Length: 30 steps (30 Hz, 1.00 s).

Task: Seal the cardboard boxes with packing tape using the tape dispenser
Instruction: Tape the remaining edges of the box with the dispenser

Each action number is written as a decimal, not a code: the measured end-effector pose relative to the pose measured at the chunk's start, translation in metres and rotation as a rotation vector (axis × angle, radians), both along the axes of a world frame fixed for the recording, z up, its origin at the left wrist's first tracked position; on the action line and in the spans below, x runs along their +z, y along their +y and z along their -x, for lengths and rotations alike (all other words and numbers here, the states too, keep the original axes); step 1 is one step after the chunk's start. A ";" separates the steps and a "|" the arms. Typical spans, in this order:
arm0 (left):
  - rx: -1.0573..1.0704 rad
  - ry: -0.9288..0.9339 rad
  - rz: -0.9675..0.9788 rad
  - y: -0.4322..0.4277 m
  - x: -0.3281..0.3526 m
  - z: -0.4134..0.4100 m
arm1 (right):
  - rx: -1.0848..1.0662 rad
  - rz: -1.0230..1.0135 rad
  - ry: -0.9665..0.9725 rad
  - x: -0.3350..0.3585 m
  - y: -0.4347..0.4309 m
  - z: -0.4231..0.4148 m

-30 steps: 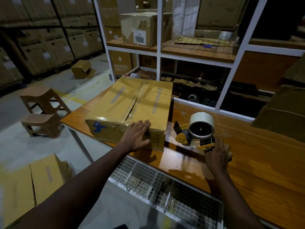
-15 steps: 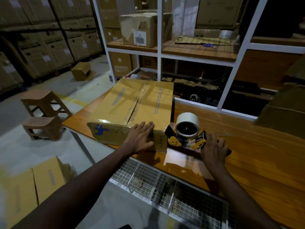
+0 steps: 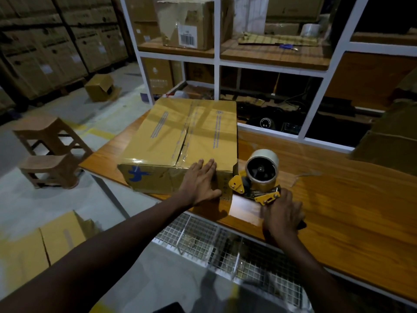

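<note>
A yellow-brown cardboard box [image 3: 180, 141] lies on the wooden table [image 3: 338, 211], its two top flaps meeting at a centre seam under shiny clear tape. My left hand [image 3: 200, 181] rests flat with fingers spread on the box's near side and top edge. Right beside the box's near right corner stands the tape dispenser [image 3: 257, 179], yellow and black with a white tape roll. My right hand [image 3: 282, 215] is closed around its handle, which the hand hides.
A white shelf frame [image 3: 216, 55] with boxes, cardboard and a spare tape roll [image 3: 312, 30] stands behind the table. A wire mesh basket [image 3: 225, 242] hangs below the near edge. Two brown stools [image 3: 49, 150] and loose cartons sit on the floor at left.
My right hand has slid the dispenser leftward across the table until it stands against the box's near right corner. My left hand has stayed on the box.
</note>
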<state>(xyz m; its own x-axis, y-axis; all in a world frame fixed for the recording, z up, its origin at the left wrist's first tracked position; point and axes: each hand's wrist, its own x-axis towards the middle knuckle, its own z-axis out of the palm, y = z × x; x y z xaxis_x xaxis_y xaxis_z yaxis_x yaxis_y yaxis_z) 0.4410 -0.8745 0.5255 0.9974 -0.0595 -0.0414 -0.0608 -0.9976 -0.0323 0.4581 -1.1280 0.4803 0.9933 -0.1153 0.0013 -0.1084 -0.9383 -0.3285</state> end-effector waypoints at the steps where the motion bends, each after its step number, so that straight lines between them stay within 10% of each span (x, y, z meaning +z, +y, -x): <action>1: 0.007 -0.005 0.000 0.001 0.001 -0.001 | -0.024 -0.041 0.026 -0.001 0.006 0.004; 7: 0.027 0.017 -0.003 0.005 0.005 -0.003 | -0.125 -0.280 0.165 -0.002 0.026 0.014; 19: 0.016 0.002 -0.041 0.009 0.006 0.000 | -0.011 0.036 0.071 -0.030 -0.010 0.059; 30: 0.037 0.002 -0.009 -0.003 0.017 -0.005 | -0.155 -0.116 -0.091 -0.004 -0.044 0.006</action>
